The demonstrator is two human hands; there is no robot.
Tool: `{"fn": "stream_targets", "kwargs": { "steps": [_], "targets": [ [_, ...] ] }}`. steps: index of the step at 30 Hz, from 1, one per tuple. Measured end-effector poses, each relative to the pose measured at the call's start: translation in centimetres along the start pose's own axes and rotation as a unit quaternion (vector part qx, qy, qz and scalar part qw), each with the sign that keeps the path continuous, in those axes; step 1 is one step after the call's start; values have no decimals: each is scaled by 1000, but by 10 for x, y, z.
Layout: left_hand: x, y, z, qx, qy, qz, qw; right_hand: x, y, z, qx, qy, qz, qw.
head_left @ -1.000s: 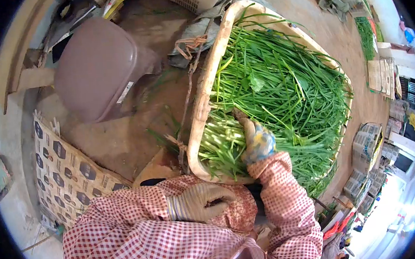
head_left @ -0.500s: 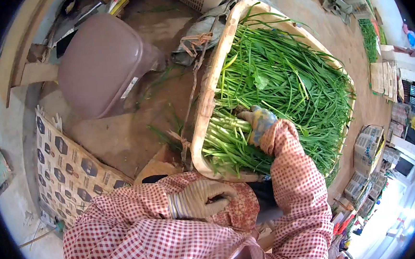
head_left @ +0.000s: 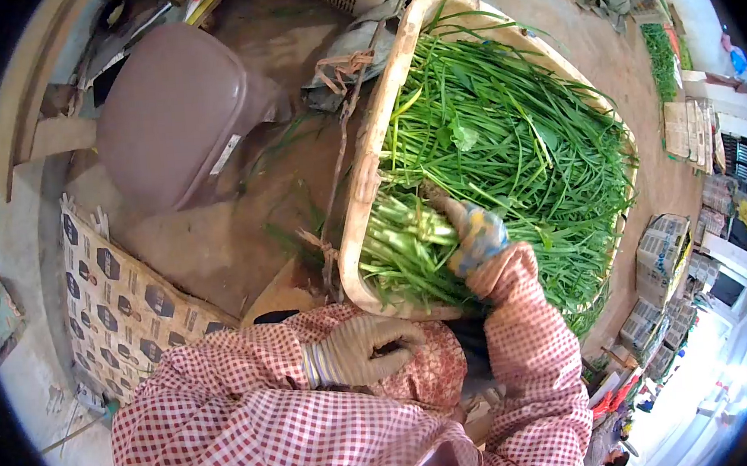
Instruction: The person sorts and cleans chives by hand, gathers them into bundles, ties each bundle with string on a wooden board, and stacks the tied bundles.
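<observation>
A pale, worn plastic crate [head_left: 361, 208] holds a thick pile of long, flat green leaves with pale stem ends, which look like garlic chives [head_left: 505, 128]. Inside its near left part, my right hand [head_left: 478, 236], in a dirty blue-and-yellow glove, closes around a bunch of stems [head_left: 421, 225]. Part of its grip is hidden by the leaves. My left hand [head_left: 366, 350] wears a beige knit glove with a striped cuff. It rests on red patterned cloth over my lap, fingers loosely curled, and nothing shows in them.
A brown plastic stool [head_left: 170, 117] stands left of the crate. Printed cardboard [head_left: 127, 293] lies at the lower left. Rope and grey cloth [head_left: 348, 57] sit against the crate's far left side. Newspaper-wrapped bundles [head_left: 663, 260] line the right side, and loose leaves are scattered on the floor.
My right hand has shifted slightly down and turned, still among the stems, and the cut stem ends beside it have tilted up a little. My left hand stays in place.
</observation>
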State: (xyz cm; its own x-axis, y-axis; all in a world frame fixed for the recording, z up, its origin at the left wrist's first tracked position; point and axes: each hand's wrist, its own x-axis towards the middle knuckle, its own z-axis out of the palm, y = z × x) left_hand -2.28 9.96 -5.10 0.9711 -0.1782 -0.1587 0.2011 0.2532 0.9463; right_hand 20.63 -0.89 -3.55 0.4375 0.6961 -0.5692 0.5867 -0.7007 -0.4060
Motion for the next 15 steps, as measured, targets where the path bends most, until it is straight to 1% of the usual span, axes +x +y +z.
{"fn": "stream_targets", "kwargs": {
  "steps": [1,3,4,5,7,9,11,13,15],
  "targets": [
    [0,2,0,-1,1,0,1000,6,3,-6,-8,-49,29,998],
    [0,6,-1,17,9,8,1000,12,5,-14,38,-50,29,998],
    [-1,4,-1,17,10,7,1000,12,10,-14,56,-28,11,998],
    [-2,2,1,36,12,1,999,14,-6,-25,66,-61,73,993],
    [-2,1,2,55,11,-5,998,17,-17,-33,-27,-69,89,993],
    [-1,1,3,21,-8,-27,999,19,-29,-27,-52,-74,96,991],
    [-1,-7,6,33,1,-22,999,22,-42,-10,-93,-88,134,983],
    [1,-9,8,44,12,-14,999,26,-39,3,-91,-68,136,984],
    [2,-5,7,75,2,-37,996,26,-32,9,-43,-35,124,991]
  ]
}}
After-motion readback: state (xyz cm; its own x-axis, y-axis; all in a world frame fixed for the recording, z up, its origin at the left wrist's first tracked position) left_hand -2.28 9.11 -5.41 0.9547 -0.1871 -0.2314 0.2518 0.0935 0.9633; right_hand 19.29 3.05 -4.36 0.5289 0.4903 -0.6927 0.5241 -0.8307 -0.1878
